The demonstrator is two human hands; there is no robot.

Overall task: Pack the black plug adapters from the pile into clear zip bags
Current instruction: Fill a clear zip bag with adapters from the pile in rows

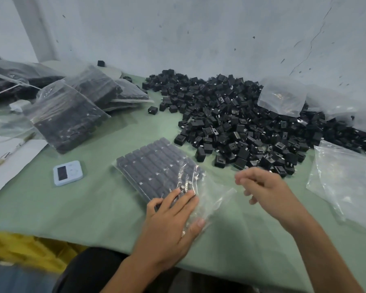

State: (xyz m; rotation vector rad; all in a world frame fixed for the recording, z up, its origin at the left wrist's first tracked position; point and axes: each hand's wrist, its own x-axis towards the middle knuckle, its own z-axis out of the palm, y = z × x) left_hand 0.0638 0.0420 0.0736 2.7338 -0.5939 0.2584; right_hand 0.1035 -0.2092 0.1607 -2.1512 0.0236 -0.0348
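A big pile of black plug adapters [237, 121] covers the far right of the green table [97, 204]. In front of me lies a clear zip bag [156, 168] filled with neat rows of adapters, its open end toward me. My left hand [173, 216] lies flat on that near end, fingers straight on the adapters and thumb on the loose plastic. My right hand [264, 189] hovers to the bag's right, just short of the pile's near edge, blurred, with fingers loosely curled and nothing visible in them.
Several filled bags [72, 115] lean in a stack at the back left. Empty clear bags lie at the right edge [344, 180] and on the pile [283, 96]. A small white timer [67, 172] sits left of the bag. Paper and a brush [13, 149] lie far left.
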